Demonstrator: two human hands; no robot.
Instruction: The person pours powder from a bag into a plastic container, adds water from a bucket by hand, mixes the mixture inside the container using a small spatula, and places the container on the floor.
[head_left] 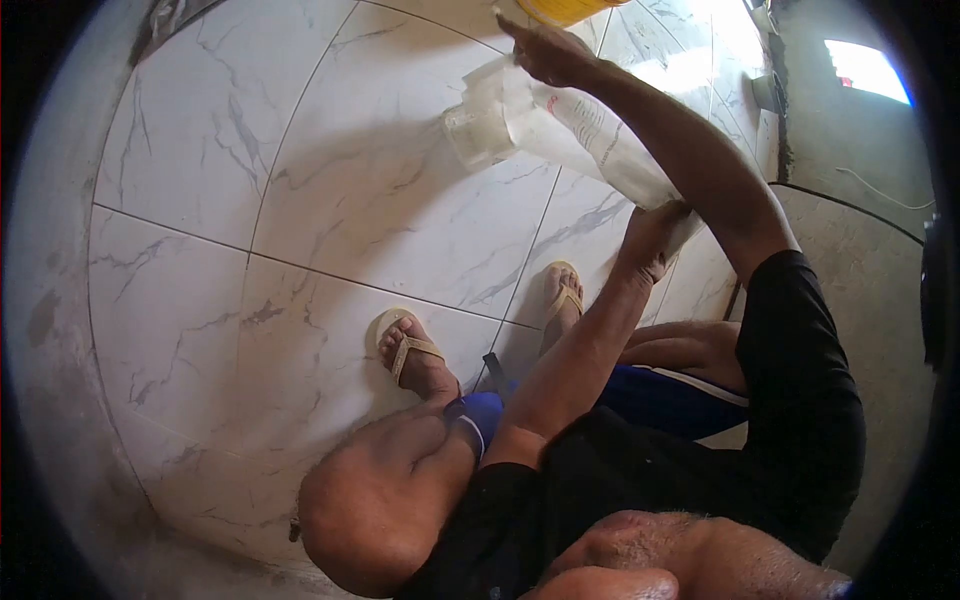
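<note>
A white bag with red and grey print (600, 135) hangs at a slant over the tiled floor. My left hand (655, 235) is closed around its lower right end. The bag's other end is pale, crumpled and partly see-through (480, 130), and I cannot tell whether it stands open. My right hand (550, 52) is stretched across above the bag, near its upper edge. Its fingers point to the upper left and look pressed together, with a small pale bit at the tips that I cannot make out.
White marble-patterned tiles (380, 190) with dark joints cover the floor. A yellow bucket (568, 8) stands beyond my right hand. My feet in sandals (410, 350) are below the bag. A grey wall (850, 130) with a dark cable (850, 205) runs along the right.
</note>
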